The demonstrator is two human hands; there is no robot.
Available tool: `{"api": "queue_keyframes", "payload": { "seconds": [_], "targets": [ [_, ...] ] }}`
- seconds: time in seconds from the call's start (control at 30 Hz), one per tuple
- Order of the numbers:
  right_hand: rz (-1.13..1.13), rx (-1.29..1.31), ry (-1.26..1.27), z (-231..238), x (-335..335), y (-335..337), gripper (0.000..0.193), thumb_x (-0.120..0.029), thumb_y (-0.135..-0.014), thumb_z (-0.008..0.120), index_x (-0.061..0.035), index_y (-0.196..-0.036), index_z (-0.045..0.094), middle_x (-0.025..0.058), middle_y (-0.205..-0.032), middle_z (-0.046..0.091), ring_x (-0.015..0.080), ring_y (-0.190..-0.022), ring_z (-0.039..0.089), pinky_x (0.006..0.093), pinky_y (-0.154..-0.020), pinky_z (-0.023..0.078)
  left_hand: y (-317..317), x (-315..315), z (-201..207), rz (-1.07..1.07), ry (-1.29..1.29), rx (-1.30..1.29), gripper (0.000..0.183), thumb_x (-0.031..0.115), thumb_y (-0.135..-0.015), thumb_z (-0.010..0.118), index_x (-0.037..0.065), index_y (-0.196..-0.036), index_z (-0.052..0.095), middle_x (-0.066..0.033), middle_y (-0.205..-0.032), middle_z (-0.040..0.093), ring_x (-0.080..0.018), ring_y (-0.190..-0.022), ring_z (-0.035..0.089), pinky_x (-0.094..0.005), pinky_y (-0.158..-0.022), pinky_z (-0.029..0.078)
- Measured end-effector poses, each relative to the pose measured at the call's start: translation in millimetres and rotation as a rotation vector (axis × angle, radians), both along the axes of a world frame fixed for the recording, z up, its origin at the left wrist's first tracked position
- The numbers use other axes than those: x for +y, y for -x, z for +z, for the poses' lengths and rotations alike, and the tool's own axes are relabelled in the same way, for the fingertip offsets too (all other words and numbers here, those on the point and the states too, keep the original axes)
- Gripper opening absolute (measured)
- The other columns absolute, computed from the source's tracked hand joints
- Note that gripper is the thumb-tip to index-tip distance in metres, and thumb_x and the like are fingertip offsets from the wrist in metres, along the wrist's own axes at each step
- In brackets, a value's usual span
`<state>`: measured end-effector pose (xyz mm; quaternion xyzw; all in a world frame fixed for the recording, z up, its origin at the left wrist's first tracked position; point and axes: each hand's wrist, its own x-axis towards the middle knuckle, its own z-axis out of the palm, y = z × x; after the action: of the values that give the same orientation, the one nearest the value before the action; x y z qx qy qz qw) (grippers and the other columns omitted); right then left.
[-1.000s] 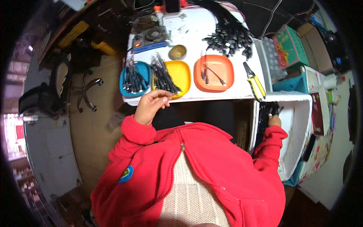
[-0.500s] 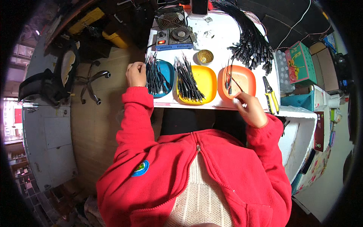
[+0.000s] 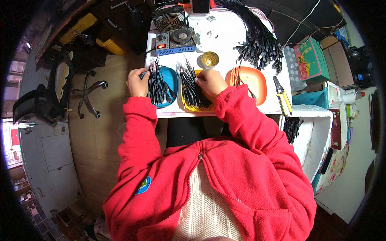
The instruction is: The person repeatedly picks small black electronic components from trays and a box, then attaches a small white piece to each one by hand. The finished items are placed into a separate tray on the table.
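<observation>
My left hand [image 3: 138,83] is at the left edge of the blue tray [image 3: 172,76], its fingers curled in against the short black cables [image 3: 161,86] heaped there. What its fingertips hold, if anything, is too small to make out. Over the yellow tray [image 3: 200,73], my right hand [image 3: 212,83] has its thumb and fingers closed at the side of another bundle of black cables [image 3: 189,86] with thin stripped ends. A few cables [image 3: 237,76] lie in the orange tray [image 3: 257,82], partly hidden by my right sleeve.
Behind the trays stand a small round tin [image 3: 210,59] of amber stuff, a blue solder pot [image 3: 175,42] with a lit switch and a fan [image 3: 170,21]. Many connector cables [image 3: 259,52] spread at the back right. Yellow-handled wire strippers [image 3: 284,97] lie right of the orange tray.
My right hand has moved left from the front of the orange tray to the cables in the yellow tray. My left hand stays beside the blue tray. The whole view has shifted slightly.
</observation>
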<state>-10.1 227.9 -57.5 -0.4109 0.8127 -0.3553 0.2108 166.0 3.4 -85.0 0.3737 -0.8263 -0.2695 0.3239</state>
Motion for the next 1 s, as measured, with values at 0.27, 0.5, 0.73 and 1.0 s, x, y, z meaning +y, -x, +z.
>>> {"api": "queue_keyframes", "payload": {
  "seconds": [0.27, 0.5, 0.73, 1.0],
  "targets": [
    [-0.009, -0.053, 0.067, 11.0, 16.2, 0.8, 0.019, -0.018, -0.08, 0.069, 0.0004, -0.084, 0.067, 0.0211, -0.076, 0.065, 0.0361, -0.073, 0.065, 0.041, -0.067, 0.05, -1.8, -9.5, -7.1, -0.014, -0.155, 0.024, 0.012, 0.003, -0.077, 0.07, 0.002, -0.089, 0.071, -0.0045, -0.082, 0.064, -0.012, -0.074, 0.057, -0.0261, -0.068, 0.045],
    [-0.036, -0.04, 0.235, 37.5, 38.2, -3.6, 0.015, -0.013, -0.082, 0.067, 0.0003, -0.086, 0.063, 0.0174, -0.074, 0.065, 0.0293, -0.067, 0.065, 0.0363, -0.062, 0.05, -6.0, 12.0, 17.4, -0.108, -0.383, 0.551, 0.011, -0.001, -0.088, 0.058, -0.002, -0.098, 0.056, -0.0069, -0.085, 0.064, -0.0107, -0.074, 0.058, -0.0219, -0.069, 0.046],
    [-0.026, 0.015, 0.347, 62.4, 59.6, -17.9, 0.013, -0.012, -0.082, 0.069, -0.0011, -0.084, 0.063, 0.014, -0.069, 0.063, 0.0226, -0.058, 0.062, 0.033, -0.055, 0.048, -7.1, 50.4, 66.8, -0.175, -0.449, 0.661, 0.013, 0.005, -0.094, 0.054, -0.001, -0.106, 0.052, -0.0029, -0.083, 0.062, -0.0054, -0.068, 0.048, -0.0194, -0.064, 0.04],
    [0.101, -0.221, 0.434, 98.4, 91.9, -51.7, 0.012, -0.012, -0.085, 0.067, -0.0008, -0.083, 0.062, 0.0077, -0.064, 0.06, 0.0137, -0.056, 0.058, 0.0288, -0.052, 0.045, -0.1, 148.4, 118.4, -0.443, -0.911, 0.823, 0.012, 0.009, -0.096, 0.053, -0.002, -0.099, 0.059, -0.0072, -0.081, 0.064, -0.0067, -0.063, 0.05, -0.0184, -0.058, 0.041]
  ]
}}
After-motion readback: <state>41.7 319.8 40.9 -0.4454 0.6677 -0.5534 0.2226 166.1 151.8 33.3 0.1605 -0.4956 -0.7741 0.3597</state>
